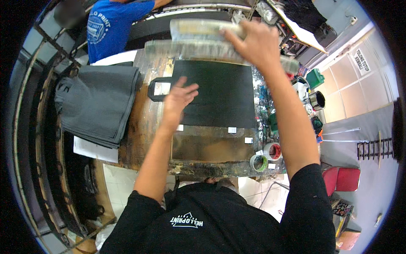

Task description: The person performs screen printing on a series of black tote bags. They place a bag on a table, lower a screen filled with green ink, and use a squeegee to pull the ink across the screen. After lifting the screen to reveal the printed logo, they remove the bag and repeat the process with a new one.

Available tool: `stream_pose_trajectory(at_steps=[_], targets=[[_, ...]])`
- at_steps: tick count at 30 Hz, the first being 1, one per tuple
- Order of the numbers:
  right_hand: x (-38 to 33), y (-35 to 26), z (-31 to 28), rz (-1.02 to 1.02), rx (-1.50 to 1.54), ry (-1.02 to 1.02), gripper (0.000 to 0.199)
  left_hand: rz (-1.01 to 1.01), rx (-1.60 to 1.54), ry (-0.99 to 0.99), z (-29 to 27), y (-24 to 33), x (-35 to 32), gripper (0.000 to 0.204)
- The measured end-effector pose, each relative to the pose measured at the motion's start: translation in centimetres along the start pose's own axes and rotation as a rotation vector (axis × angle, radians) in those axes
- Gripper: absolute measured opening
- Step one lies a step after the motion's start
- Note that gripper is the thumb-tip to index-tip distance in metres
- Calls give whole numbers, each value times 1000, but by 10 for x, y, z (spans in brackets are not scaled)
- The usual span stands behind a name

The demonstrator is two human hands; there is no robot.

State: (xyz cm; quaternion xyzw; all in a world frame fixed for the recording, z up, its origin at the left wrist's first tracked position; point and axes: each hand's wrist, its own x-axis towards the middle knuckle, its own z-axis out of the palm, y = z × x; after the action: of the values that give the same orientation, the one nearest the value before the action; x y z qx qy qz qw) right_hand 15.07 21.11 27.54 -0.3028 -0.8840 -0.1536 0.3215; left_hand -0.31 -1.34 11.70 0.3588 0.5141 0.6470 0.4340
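Note:
A black fabric bag (220, 95) lies flat on the worktable, its looped handle (151, 89) sticking out to the left. Over the bag's left edge, next to the handle, my left hand (181, 97) hovers with fingers apart and holds nothing; whether it touches the cloth I cannot tell. Beyond the bag, my right hand (259, 42) is closed on the near edge of a screen printing frame (194, 49), which is raised and smeared by motion. A pale, blurred piece (198, 29) shows above that edge; its kind is unclear.
Dark grey fabric pieces (99, 103) are stacked at the left of the stained worktable (144, 144). Tape rolls (258, 162) sit at its near right corner, with cans (317, 100) and tubs farther right. Across the table stands a person in a blue shirt (110, 31).

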Motion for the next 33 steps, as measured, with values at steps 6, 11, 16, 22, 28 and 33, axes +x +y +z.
stream_pose_trajectory(at_steps=[6,11,16,22,28,33], targets=[[-108,-38,-9,-52,119,-296,47,-272,-814,176,-26,52,-55,132],[-164,-34,46,3,173,-609,59,-521,-571,272,-22,-31,-90,128],[-168,-31,54,65,213,-743,61,-641,-509,349,-33,-90,-101,115],[-212,-54,54,30,214,-861,61,-673,-453,350,-33,-98,-96,106],[-205,-49,80,19,216,-758,60,-654,-456,350,-34,-101,-99,103],[-159,-22,144,-9,141,-710,59,-663,-450,298,-38,-99,-100,105]])
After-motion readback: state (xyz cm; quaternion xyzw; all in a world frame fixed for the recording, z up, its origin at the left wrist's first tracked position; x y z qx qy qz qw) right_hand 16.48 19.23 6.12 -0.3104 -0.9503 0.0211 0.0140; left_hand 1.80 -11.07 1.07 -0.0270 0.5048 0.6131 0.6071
